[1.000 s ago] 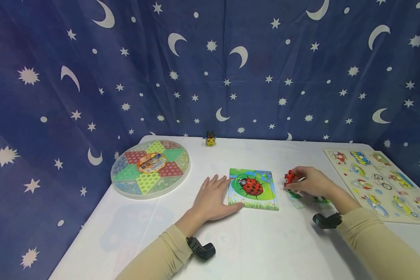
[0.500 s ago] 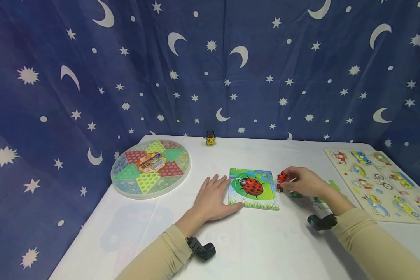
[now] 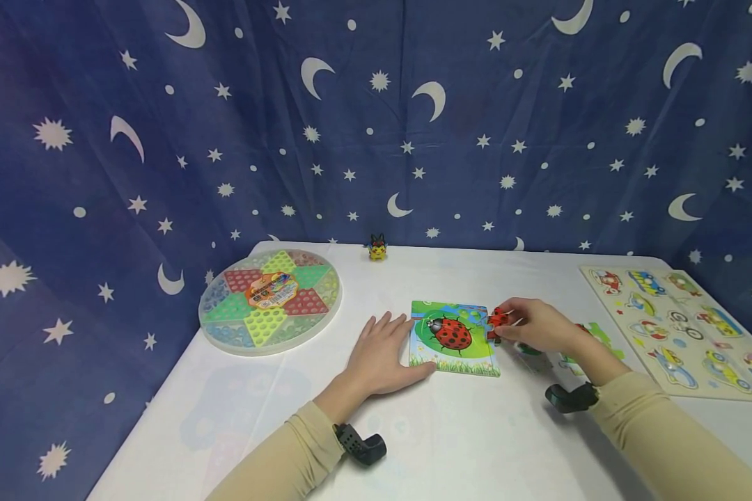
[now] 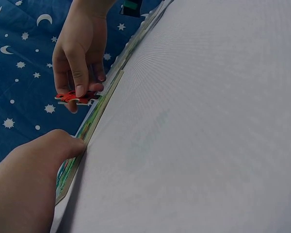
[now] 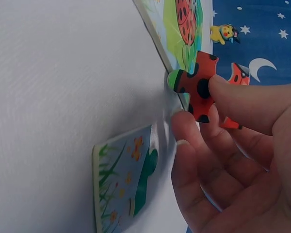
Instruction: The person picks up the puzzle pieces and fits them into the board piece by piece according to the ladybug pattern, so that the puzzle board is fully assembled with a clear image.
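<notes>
The square ladybug puzzle board [image 3: 454, 337] lies flat on the white table. My left hand [image 3: 379, 351] rests at its left side, fingers extended, the thumb [image 4: 70, 145] touching the near edge. Just off the board's right edge, my right hand [image 3: 542, 325] pinches a red puzzle piece with black spots [image 5: 202, 87] between thumb and fingers. A second red piece [image 5: 238, 75] shows behind that one, partly hidden by the thumb. Under and beside the right hand lie loose green puzzle pieces [image 3: 598, 334], partly covered by the hand and wrist. One corner piece shows grass and flowers [image 5: 123, 179].
A round Chinese checkers board [image 3: 272, 303] sits at the left. At the right lies a wooden vehicle puzzle board [image 3: 683, 334]. A small yellow figurine [image 3: 377, 248] stands at the table's back edge, before a blue moon-and-star curtain [image 3: 376, 125].
My right hand has moved left with the red puzzle piece, up to the board's right edge, uncovering more loose pieces. The left hand and the board have stayed put.
</notes>
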Available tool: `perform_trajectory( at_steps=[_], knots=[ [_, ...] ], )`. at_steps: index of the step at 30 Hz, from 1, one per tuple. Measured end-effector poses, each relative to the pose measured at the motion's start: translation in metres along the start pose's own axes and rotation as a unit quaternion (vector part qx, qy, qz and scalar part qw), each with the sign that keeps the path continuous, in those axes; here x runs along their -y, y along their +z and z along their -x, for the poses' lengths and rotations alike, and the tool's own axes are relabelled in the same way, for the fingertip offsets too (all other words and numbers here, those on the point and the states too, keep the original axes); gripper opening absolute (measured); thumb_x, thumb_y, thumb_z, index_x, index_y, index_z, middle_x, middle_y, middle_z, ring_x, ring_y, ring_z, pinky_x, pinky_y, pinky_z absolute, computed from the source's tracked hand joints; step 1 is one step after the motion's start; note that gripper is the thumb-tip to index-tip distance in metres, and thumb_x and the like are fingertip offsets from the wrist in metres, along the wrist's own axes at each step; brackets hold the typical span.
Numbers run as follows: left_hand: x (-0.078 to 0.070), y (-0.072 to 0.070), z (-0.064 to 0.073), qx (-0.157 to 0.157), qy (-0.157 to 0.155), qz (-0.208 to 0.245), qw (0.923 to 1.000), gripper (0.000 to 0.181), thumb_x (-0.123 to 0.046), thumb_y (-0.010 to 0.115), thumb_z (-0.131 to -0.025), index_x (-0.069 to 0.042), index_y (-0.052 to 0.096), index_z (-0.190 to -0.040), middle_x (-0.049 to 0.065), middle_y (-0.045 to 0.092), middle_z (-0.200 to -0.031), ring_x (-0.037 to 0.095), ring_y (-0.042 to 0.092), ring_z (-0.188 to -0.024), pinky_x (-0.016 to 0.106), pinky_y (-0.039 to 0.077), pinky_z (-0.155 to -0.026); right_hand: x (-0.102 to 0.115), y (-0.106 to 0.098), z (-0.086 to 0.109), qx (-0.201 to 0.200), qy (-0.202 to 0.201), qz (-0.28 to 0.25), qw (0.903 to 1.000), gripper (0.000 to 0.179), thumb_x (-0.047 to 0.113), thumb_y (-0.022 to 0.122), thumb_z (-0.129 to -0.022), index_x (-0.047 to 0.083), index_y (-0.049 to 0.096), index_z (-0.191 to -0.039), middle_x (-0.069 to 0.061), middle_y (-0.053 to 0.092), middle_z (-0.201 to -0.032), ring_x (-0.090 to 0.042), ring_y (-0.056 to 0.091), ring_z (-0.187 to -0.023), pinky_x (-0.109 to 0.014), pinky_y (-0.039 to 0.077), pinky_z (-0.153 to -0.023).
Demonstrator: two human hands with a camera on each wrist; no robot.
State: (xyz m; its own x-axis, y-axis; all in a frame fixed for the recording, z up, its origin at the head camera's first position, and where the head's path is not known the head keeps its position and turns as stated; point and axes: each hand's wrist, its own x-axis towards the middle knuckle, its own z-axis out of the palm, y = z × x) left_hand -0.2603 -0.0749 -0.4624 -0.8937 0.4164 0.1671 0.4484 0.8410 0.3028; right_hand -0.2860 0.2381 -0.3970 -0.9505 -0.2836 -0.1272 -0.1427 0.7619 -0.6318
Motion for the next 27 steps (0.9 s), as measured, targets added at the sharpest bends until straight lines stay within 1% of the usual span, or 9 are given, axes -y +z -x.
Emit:
perform_trajectory(
  at_steps=[6,15,19,23,27],
  knots=[
    [0.0,0.0,0.0,0.0,-0.001,0.001,1.0,0.095,-0.078,0.054,-0.086,-0.017,0.043,-0.158,0.005,0.042,-0.16,0.029,0.026,-0.152,0.049,0.011,-0.125,0.007,0.003,0.0,0.006,0.001,-0.006,1.0,0.041,0.019,0.075,-0.094,0.0,0.062,-0.128,-0.008,0.065,-0.096,-0.021,0.063,-0.076,-0.034,0.052,-0.065],
    [-0.001,0.0,0.001,0.004,-0.002,-0.002,1.0,0.096,-0.078,0.053,-0.086,-0.017,0.042,-0.158,0.005,0.041,-0.161,0.028,0.026,-0.153,0.049,0.012,-0.125,0.014,0.013,-0.003,0.011,-0.018,-0.027,0.9994,0.031,0.016,0.073,-0.095,0.001,0.062,-0.12,-0.008,0.063,-0.092,-0.022,0.064,-0.07,-0.036,0.052,-0.064],
    [-0.001,-0.001,0.001,0.002,0.0,-0.002,1.0,0.096,-0.078,0.053,-0.085,-0.017,0.042,-0.158,0.005,0.042,-0.16,0.029,0.026,-0.152,0.049,0.012,-0.125,0.016,0.019,-0.006,0.007,-0.012,-0.034,0.9993,0.03,0.015,0.074,-0.094,0.003,0.061,-0.118,-0.007,0.063,-0.089,-0.023,0.064,-0.068,-0.035,0.051,-0.063],
    [-0.001,-0.002,0.001,0.003,0.0,0.0,1.0,0.096,-0.078,0.053,-0.085,-0.016,0.042,-0.158,0.005,0.042,-0.16,0.029,0.027,-0.152,0.049,0.012,-0.125,0.018,0.026,-0.008,-0.005,0.003,-0.032,0.9995,0.033,0.016,0.075,-0.094,0.004,0.056,-0.117,-0.007,0.062,-0.087,-0.021,0.061,-0.067,-0.033,0.05,-0.059],
    [-0.001,-0.003,0.001,0.005,-0.001,0.003,1.0,0.096,-0.078,0.053,-0.086,-0.016,0.042,-0.158,0.005,0.042,-0.16,0.029,0.026,-0.153,0.049,0.012,-0.125,0.02,0.032,-0.008,-0.014,0.005,-0.029,0.9995,0.034,0.016,0.075,-0.094,0.004,0.053,-0.117,-0.006,0.063,-0.087,-0.019,0.059,-0.069,-0.033,0.051,-0.061]
  ],
)
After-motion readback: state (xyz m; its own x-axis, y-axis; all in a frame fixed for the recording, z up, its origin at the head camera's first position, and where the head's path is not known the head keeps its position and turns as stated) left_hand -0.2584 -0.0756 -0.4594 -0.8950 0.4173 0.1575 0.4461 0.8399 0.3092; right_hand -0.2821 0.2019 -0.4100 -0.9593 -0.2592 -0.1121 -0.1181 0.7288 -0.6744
